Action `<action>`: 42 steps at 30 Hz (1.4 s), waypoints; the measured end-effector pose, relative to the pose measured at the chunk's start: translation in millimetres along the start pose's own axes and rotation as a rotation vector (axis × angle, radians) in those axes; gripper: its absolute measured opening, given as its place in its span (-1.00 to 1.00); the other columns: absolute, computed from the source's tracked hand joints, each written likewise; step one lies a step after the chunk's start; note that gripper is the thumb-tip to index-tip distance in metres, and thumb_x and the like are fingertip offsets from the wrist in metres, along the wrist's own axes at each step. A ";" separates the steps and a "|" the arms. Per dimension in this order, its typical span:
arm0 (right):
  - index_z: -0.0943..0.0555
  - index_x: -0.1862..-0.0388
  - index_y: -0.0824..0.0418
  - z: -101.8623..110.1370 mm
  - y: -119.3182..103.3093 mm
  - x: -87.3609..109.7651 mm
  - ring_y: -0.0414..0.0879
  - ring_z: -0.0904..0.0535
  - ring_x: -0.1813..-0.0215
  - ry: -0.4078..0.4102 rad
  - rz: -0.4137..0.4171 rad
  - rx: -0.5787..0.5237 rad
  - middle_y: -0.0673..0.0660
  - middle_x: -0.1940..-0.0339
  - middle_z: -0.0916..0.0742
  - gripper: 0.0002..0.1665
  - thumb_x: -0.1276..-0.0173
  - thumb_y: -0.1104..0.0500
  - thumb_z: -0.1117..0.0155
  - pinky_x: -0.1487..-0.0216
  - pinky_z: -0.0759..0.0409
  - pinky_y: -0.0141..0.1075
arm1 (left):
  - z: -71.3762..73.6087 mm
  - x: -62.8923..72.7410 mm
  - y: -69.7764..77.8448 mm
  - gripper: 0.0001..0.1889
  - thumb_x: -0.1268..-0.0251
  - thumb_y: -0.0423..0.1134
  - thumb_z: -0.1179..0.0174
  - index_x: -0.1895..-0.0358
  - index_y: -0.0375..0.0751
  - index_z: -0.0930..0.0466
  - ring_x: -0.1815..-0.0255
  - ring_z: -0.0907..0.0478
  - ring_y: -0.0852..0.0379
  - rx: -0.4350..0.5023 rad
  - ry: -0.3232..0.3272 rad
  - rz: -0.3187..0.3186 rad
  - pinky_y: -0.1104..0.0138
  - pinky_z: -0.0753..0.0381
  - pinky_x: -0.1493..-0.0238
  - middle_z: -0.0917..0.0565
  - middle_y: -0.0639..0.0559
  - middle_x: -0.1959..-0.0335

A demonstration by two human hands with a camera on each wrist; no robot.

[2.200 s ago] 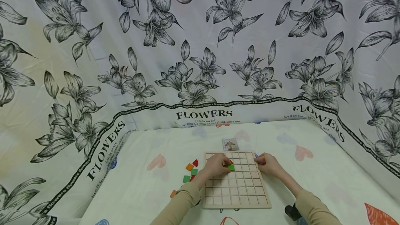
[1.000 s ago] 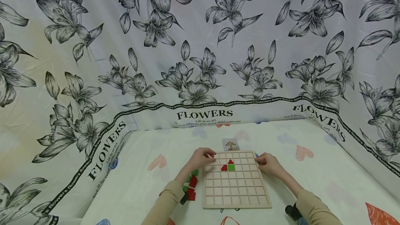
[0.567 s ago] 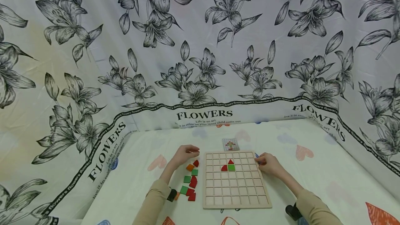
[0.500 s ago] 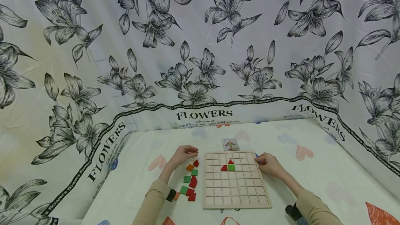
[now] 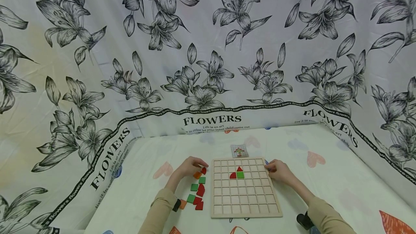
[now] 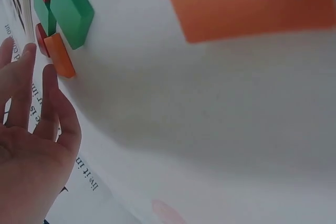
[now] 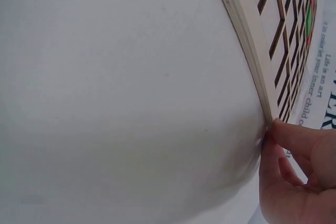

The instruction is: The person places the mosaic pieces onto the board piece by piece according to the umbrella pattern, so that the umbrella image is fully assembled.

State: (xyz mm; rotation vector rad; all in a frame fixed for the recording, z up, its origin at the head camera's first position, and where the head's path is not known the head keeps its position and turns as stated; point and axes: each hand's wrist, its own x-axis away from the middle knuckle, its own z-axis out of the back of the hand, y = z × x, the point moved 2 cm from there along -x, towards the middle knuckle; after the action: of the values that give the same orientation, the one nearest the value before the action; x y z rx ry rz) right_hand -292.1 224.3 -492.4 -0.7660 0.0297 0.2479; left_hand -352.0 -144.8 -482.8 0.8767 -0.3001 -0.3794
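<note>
Your right hand point(image 5: 279, 171) pinches the right edge of the gridded wooden board point(image 5: 246, 190), which bears two red pieces point(image 5: 233, 176) and a green square point(image 5: 240, 175). Your left hand point(image 5: 189, 167) is at the far end of the loose coloured pieces point(image 5: 194, 187).

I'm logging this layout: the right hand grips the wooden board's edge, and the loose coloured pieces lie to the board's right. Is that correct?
Not quite: the head view shows the loose coloured pieces to the left of the wooden board. The right hand does grip its edge.
</note>
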 end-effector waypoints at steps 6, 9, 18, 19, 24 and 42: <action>-0.60 0.05 0.53 0.0 -0.8 0.4 0.06 -0.57 0.20 0.001 0.022 0.006 0.29 0.16 -0.62 -0.62 -0.09 0.47 -0.24 0.34 -0.50 -0.33 | -2.5 0.8 -2.5 -0.78 -0.18 -0.51 -0.13 0.15 -0.32 -0.70 0.18 -0.59 -0.02 -0.066 0.032 -0.054 0.30 -0.58 0.28 -0.70 -0.19 0.16; -0.60 0.06 0.53 0.2 -1.1 -0.3 0.05 -0.56 0.20 0.003 0.023 0.011 0.29 0.16 -0.62 -0.62 -0.08 0.46 -0.24 0.34 -0.50 -0.33 | -3.5 -0.2 -4.9 -0.79 -0.16 -0.51 -0.17 0.16 -0.33 -0.69 0.22 -0.59 -0.01 -0.098 0.061 -0.074 0.31 -0.58 0.31 -0.70 -0.19 0.18; -0.60 0.04 0.53 1.5 -2.3 -0.4 0.03 -0.55 0.21 0.001 0.025 0.013 0.30 0.15 -0.62 -0.61 -0.08 0.46 -0.24 0.35 -0.48 -0.33 | -3.9 0.7 -3.8 -0.83 -0.11 -0.42 -0.28 0.20 -0.32 -0.67 0.28 -0.56 0.03 -0.185 0.138 -0.039 0.33 -0.55 0.35 -0.68 -0.13 0.26; -0.60 0.04 0.53 1.4 -2.5 -0.3 0.04 -0.55 0.21 0.000 0.022 0.011 0.30 0.15 -0.62 -0.61 -0.09 0.46 -0.24 0.35 -0.48 -0.33 | -4.4 0.7 -3.9 -0.83 -0.10 -0.41 -0.29 0.21 -0.32 -0.67 0.29 -0.55 0.04 -0.188 0.142 -0.029 0.33 -0.55 0.36 -0.68 -0.13 0.27; -0.59 0.04 0.54 1.1 -2.2 -0.5 0.06 -0.56 0.19 0.002 0.005 0.007 0.31 0.13 -0.62 -0.62 -0.10 0.46 -0.24 0.34 -0.49 -0.31 | -6.2 -0.1 -3.0 -0.84 -0.08 -0.38 -0.33 0.23 -0.29 -0.68 0.31 -0.53 0.09 -0.191 0.156 0.017 0.34 -0.54 0.35 -0.68 -0.09 0.29; -0.61 0.06 0.51 0.0 2.7 -2.2 0.08 -0.58 0.18 0.005 0.009 0.009 0.27 0.15 -0.62 -0.62 -0.09 0.45 -0.25 0.29 -0.55 -0.25 | -5.5 3.5 -0.7 -0.81 -0.07 -0.31 -0.35 0.24 -0.30 -0.67 0.36 -0.53 0.13 -0.172 0.192 0.040 0.36 -0.52 0.39 -0.67 -0.08 0.33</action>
State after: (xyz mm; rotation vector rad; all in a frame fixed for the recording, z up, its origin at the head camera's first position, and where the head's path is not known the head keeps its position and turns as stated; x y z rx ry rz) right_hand -294.9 225.7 -494.0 -0.7572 0.0392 0.2543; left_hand -346.8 -143.1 -486.4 0.7309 -0.1052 -0.2772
